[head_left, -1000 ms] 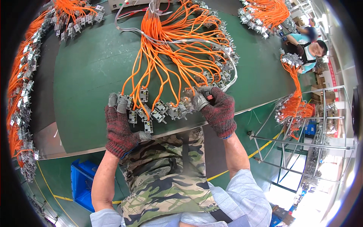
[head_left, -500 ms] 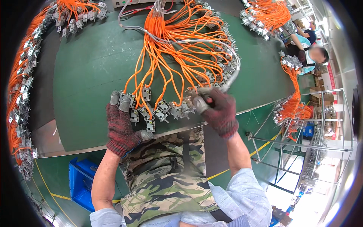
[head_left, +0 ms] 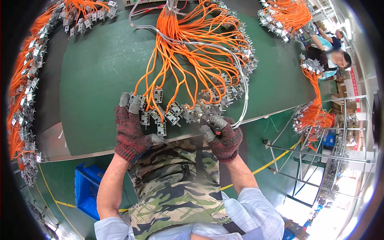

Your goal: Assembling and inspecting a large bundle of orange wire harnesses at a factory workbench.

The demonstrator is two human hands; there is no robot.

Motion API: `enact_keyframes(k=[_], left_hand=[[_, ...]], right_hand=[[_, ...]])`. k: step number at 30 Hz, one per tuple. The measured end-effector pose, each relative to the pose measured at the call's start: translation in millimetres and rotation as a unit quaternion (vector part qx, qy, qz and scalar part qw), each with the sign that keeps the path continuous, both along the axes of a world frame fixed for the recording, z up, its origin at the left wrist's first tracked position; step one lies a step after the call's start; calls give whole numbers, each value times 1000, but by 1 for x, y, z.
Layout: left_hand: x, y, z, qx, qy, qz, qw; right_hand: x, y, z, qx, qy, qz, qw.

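Observation:
On the green bench top, a fan of orange cables (head_left: 170, 30) ends in small grey metal connector blocks with pale faces. My left hand (head_left: 131, 130), in a dark red knitted glove with grey-wrapped fingertips, lies at the left end of the near row. Its fingers stretch forward with the tips on a connector block (head_left: 140, 99), and the thumb points away to the right. My right hand (head_left: 225, 140), gloved alike, is closed near the bench edge beside other connector blocks (head_left: 188, 114). A whitish cable (head_left: 245, 94) loops down into it; the gripped end is mostly hidden by the fingers.
More orange cable bundles with connectors (head_left: 24, 116) line the far left, and others lie at the top right (head_left: 290, 18). A blue bin (head_left: 86, 192) stands on the floor at left, a metal frame rack (head_left: 320, 152) at right. Another person (head_left: 328, 52) works beyond.
My right hand has come nearer and slightly left, down to the bench edge, drawing the whitish cable along. My left hand keeps its place on the connector block.

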State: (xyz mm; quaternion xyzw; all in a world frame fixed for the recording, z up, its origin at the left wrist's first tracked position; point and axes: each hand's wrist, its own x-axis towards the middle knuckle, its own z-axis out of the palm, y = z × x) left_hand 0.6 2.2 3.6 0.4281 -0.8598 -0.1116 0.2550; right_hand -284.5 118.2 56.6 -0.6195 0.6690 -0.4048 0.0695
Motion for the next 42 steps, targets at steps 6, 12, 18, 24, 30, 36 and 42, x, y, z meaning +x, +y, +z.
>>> enact_keyframes(k=[6,12,18,24,30,36,42], left_hand=[[0,1,4,10,-13,0,1000],[0,1,1,5,5,1,1000],[-2,1,2,10,9,-3,1000],[-2,1,4,11,14,-4,1000],[0,2,4,5,17,2,1000],[-14,11,5,7,50,-13,999],[-54,37,3,39,25,4,999]], right_hand=[[0,-3,-2,-46,70,43,996],[2,0,2,-11,9,29,999],[5,5,0,-22,-76,-4,997],[4,-1,2,-12,14,19,1000],[0,-3,-3,-49,81,52,994],[-7,-9,6,-61,-28,57,996],[-31,-35,27,55,-198,44,978]])
